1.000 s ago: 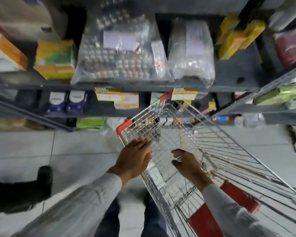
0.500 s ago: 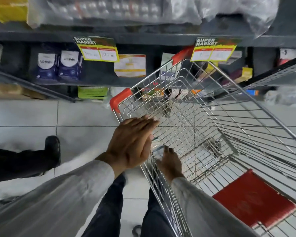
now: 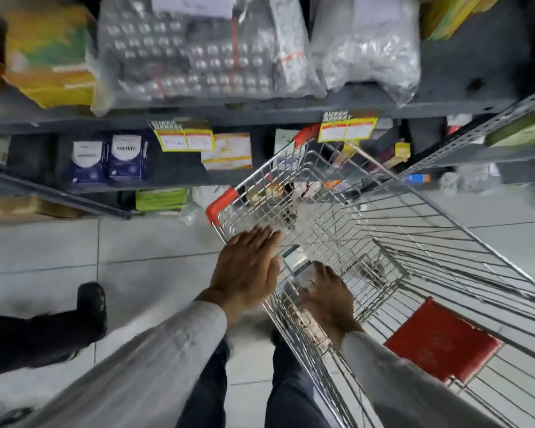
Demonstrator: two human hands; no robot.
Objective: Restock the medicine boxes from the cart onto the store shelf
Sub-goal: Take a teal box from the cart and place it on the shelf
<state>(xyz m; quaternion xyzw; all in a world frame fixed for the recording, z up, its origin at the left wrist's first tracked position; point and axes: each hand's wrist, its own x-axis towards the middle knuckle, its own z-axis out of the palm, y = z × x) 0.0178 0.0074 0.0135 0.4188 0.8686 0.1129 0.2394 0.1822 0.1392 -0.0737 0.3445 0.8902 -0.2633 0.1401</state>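
A wire shopping cart [image 3: 445, 217] with red corner guards stands nose-first against the grey store shelf [image 3: 260, 114]. My right hand [image 3: 328, 298] reaches down inside the cart along its left wall, fingers curled on a pale medicine box [image 3: 295, 261]. My left hand [image 3: 247, 267] hovers flat over the cart's left rim, fingers straight and together, holding nothing. Several more small boxes [image 3: 266, 193] lie blurred at the cart's front end. Two dark blue boxes [image 3: 112, 159] stand on the lower shelf level.
Clear bags of blister packs [image 3: 192, 47] and yellow cartons [image 3: 50, 57] fill the upper shelf. Yellow price tags [image 3: 183, 137] hang from its edge. A red flap [image 3: 439, 344] lies in the cart's near end. Another person's dark leg and shoe [image 3: 87, 307] are on the tiled floor at left.
My right hand went from hovering open over the cart to reaching deep inside and closing on a pale box. The view dipped, then tilted back up. My left hand stayed by the rim.
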